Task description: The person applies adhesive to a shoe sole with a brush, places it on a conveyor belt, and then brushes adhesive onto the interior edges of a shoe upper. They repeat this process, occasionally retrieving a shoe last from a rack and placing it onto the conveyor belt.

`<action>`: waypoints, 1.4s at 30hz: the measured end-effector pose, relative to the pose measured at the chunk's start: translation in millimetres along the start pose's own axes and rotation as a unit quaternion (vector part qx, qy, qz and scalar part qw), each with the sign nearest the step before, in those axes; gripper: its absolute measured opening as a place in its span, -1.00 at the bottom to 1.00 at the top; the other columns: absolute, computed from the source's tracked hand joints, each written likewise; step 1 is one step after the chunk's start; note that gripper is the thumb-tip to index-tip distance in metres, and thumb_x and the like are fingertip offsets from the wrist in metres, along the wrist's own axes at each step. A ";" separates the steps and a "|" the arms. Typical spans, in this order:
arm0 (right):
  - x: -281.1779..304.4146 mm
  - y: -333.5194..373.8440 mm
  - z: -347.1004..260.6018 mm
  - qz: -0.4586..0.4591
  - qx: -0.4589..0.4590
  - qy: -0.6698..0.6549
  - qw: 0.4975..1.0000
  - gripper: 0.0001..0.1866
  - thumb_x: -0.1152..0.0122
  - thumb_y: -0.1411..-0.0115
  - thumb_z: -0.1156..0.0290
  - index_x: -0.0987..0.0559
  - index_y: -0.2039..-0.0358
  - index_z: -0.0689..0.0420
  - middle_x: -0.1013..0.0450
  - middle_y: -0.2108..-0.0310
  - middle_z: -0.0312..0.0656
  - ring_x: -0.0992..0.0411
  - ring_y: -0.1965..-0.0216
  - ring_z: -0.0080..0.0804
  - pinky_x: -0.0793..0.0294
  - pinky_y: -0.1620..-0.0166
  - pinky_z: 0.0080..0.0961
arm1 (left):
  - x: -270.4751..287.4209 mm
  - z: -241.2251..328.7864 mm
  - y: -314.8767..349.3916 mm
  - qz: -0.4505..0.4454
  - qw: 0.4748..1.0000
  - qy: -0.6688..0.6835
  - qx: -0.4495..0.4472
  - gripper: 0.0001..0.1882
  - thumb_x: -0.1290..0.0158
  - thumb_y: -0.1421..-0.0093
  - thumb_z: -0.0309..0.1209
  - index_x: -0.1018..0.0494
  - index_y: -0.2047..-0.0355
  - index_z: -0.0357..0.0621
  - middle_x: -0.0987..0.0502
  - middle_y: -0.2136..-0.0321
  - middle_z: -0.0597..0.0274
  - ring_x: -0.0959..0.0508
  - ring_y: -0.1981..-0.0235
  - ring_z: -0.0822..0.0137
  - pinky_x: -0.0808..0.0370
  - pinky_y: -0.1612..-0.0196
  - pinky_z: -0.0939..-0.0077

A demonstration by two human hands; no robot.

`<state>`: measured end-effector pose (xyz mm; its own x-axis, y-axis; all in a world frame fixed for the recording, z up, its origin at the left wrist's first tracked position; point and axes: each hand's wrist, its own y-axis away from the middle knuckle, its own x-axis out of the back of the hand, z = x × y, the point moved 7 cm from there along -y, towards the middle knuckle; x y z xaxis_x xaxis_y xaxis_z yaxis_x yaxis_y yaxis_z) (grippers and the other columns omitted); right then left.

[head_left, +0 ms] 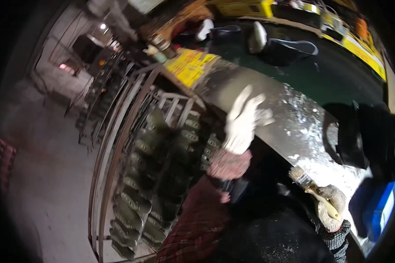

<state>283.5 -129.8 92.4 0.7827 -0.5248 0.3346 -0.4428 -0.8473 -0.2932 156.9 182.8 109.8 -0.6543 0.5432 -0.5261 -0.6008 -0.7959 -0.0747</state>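
My left hand [242,125], in a white knit glove, is raised over the near edge of a metal worktable [267,90]. Its fingers are spread and hold nothing; motion blurs it slightly. Lower right, my right hand [333,199] wears a soiled light glove and is closed around the pale handle of a paintbrush [302,177]. The bristles point up and left, beside the table's near edge. White residue [318,164] is smeared on the tabletop by the brush. A black curved piece [351,140] stands at the table's right end, partly lost in shadow.
Left of me, a metal rack [114,162] holds rows of dark, rounded pieces [136,197]. Beyond the table, black curved pieces [289,49] lie on a dark green surface [333,81]. A yellow sheet [189,65] covers the table's far-left corner. A blue container [384,208] stands lower right.
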 end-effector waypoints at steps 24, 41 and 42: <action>-26.3 30.8 -22.5 0.027 -0.230 -0.001 0.973 -0.69 -0.25 -0.12 0.54 -0.53 0.10 0.30 -0.51 0.19 -0.06 -0.49 0.17 -0.35 -0.50 0.08 -0.46 | 194.8 121.8 133.1 0.055 0.941 0.261 -0.210 -0.26 0.17 -0.26 -0.05 -0.05 -0.30 -0.31 -0.25 -0.21 -0.10 -0.28 -0.16 -0.10 -0.15 -0.22 -0.13; 270.3 133.8 -70.5 0.456 -0.181 0.331 0.806 -0.73 -0.23 -0.22 0.18 -0.61 0.35 0.15 -0.47 0.56 -0.28 -0.37 0.54 -0.56 -0.37 0.43 -0.58 | 21.2 -44.1 145.5 -0.053 0.935 0.272 0.221 -0.21 -0.05 -0.14 -0.01 -0.14 -0.24 -0.26 -0.40 -0.04 -0.27 -0.47 0.03 -0.32 -0.59 0.15 -0.21; 273.2 135.3 -56.3 0.424 -0.199 0.367 0.804 -0.74 -0.24 -0.22 0.18 -0.61 0.35 0.14 -0.48 0.55 -0.26 -0.38 0.53 -0.53 -0.39 0.41 -0.55 | 22.2 -54.5 151.4 -0.004 0.934 0.267 0.236 -0.22 -0.05 -0.14 -0.02 -0.15 -0.24 -0.28 -0.39 -0.04 -0.29 -0.44 0.02 -0.34 -0.56 0.12 -0.24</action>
<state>412.8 -392.4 194.5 -0.2778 -0.7101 0.6470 -0.9003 -0.0425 -0.4333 76.4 59.9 40.6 -0.4021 0.2373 -0.8843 -0.8229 -0.5172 0.2354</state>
